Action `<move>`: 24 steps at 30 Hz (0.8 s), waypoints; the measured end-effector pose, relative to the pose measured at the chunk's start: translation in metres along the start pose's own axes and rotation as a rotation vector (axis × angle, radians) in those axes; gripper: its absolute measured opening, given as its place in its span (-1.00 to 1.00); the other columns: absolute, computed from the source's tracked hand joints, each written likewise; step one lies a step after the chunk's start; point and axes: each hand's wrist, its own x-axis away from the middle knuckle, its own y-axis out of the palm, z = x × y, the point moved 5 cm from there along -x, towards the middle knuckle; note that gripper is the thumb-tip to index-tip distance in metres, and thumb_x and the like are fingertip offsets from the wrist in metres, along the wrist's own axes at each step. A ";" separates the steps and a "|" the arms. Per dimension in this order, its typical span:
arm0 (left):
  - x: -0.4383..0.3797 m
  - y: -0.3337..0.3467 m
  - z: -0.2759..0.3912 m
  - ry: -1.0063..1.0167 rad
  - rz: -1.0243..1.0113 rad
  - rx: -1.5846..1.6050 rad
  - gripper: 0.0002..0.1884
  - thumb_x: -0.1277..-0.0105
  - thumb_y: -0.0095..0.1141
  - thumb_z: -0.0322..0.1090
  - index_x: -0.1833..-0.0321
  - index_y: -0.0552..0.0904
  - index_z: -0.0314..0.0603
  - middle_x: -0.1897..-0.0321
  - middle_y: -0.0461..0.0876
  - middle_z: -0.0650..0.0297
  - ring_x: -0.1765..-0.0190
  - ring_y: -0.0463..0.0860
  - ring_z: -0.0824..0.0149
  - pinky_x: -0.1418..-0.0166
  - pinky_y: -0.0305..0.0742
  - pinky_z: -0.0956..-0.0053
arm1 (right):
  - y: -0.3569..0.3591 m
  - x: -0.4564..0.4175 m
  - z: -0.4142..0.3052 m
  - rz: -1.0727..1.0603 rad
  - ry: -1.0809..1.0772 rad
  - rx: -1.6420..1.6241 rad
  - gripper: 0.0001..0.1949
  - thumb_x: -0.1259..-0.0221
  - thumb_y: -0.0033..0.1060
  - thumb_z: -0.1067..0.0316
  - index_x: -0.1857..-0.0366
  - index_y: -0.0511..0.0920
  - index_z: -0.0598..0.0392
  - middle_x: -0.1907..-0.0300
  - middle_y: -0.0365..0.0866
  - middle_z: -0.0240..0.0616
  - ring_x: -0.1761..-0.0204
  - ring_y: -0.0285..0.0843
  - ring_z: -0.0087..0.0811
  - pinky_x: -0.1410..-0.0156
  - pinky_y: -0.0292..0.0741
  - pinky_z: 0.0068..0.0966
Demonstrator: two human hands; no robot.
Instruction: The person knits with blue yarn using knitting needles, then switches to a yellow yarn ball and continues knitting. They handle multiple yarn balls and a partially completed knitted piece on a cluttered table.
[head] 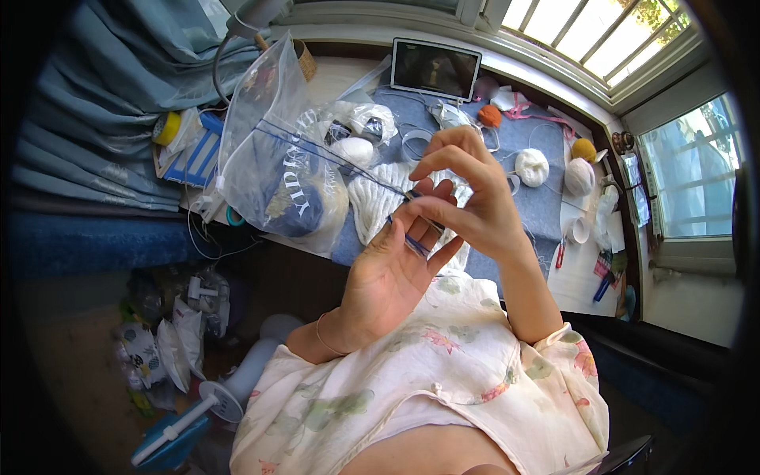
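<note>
Strands of dark blue yarn (332, 155) run from a clear zip bag (279, 172) at the left to both hands. My left hand (389, 279) is palm up, with yarn looped across its fingers and the fingers curled around it. Above it, my right hand (469, 196) pinches the yarn between thumb and fingers near the left fingertips. The bag bears writing and holds a dark blue ball of yarn (297, 208) and some beige material. Behind the hands lies a white ribbed knitted piece (380, 196), partly hidden by them.
A tablet (435, 70) stands at the back of the desk. White balls of yarn (532, 167), an orange ball (490, 116) and a tape roll (577, 230) lie to the right. Wrapped white yarn (362, 122) sits behind the knitting. A lamp arm (222, 71) rises at the left.
</note>
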 end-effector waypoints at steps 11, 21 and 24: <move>-0.006 -0.020 -0.005 -0.038 0.101 0.051 -0.47 -0.40 -0.22 -0.09 -0.34 0.10 -0.19 -0.30 0.20 0.20 -0.37 0.14 0.34 -0.42 0.05 0.19 | 0.014 0.017 0.064 -0.112 0.630 -0.754 -0.79 -0.06 0.28 0.33 0.26 0.52 0.15 0.28 0.44 -0.39 0.11 0.42 -0.54 -0.04 0.37 -0.53; -0.008 -0.034 -0.008 -0.075 0.085 0.055 -0.53 -0.42 -0.25 -0.19 -0.32 0.15 -0.23 -0.30 0.22 0.14 -0.35 0.20 0.27 -0.39 0.10 0.17 | 0.017 0.022 0.078 -0.179 0.588 -0.675 -0.69 -0.12 0.24 0.23 0.10 0.48 0.10 0.16 0.50 -0.40 0.08 0.43 -0.59 0.05 0.38 -0.66; -0.024 -0.065 0.005 -0.119 0.137 -0.079 -0.57 -0.41 -0.22 -0.20 -0.27 0.23 -0.23 -0.26 0.27 0.14 -0.31 0.27 0.28 -0.34 0.19 0.20 | 0.016 0.029 0.106 -0.013 0.490 -0.629 -0.71 -0.26 0.05 0.14 0.09 0.48 0.11 0.15 0.51 -0.37 0.09 0.45 -0.59 -0.04 0.38 -0.62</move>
